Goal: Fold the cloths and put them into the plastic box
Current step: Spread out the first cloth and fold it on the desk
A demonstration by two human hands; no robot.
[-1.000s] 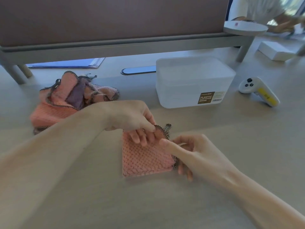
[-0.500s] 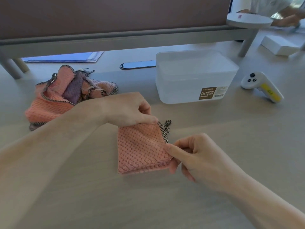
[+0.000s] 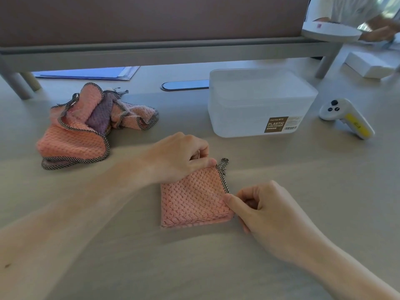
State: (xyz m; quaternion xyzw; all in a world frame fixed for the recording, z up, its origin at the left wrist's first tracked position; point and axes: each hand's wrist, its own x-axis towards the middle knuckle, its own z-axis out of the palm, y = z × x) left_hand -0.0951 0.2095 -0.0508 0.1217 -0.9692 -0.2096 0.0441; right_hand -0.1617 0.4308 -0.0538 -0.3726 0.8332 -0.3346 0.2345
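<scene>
While folded pink cloth [image 3: 192, 200] lies flat on worktop [image 3: 281, 180] at centre, both hands pinch it. Left hand [image 3: 179, 156]: fingers curled on far corner, 12 o'clock. Right hand [image 3: 266, 215]: thumb and fingers nipping checked edge, 3 o'clock. Plastic box [image 3: 259, 105] near, at 1 o'clock from cloth, long axis 9-to-3; right hand nearer. Open room between cloth and box. Lid on or off: cannot tell. Unfolded pile [image 3: 86, 126] at 10 o'clock, controller [image 3: 346, 118] at 2 o'clock, both off likely path.
</scene>
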